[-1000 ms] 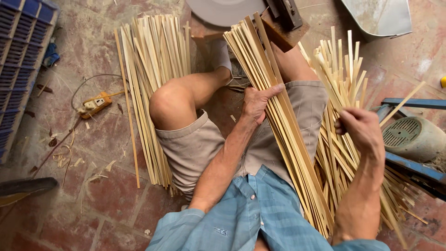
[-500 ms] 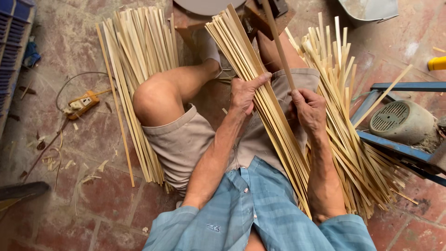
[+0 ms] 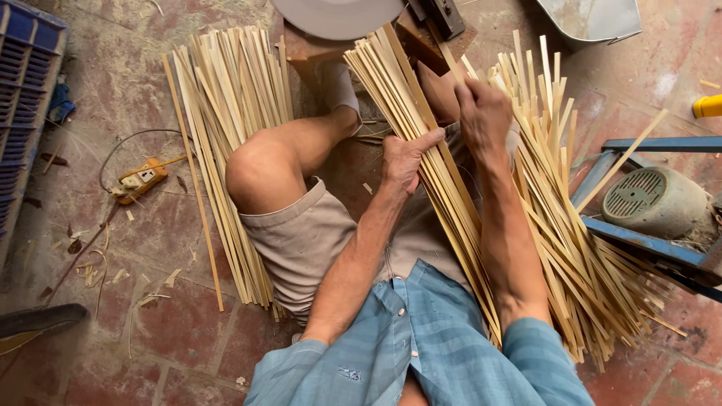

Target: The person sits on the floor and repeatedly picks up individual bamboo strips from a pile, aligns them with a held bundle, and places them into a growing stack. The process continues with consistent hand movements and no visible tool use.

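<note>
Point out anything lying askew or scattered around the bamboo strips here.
The bundle on the lap, steadied by the left hand and right hand, lies tidy. The right pile is splayed, strips crossing at odd angles. One strip lies apart beside the left pile, and shavings litter the floor.

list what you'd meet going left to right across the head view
blue crate → yellow power strip → floor pile of bamboo strips → left hand → right hand → loose bamboo strips → grey motor
</note>
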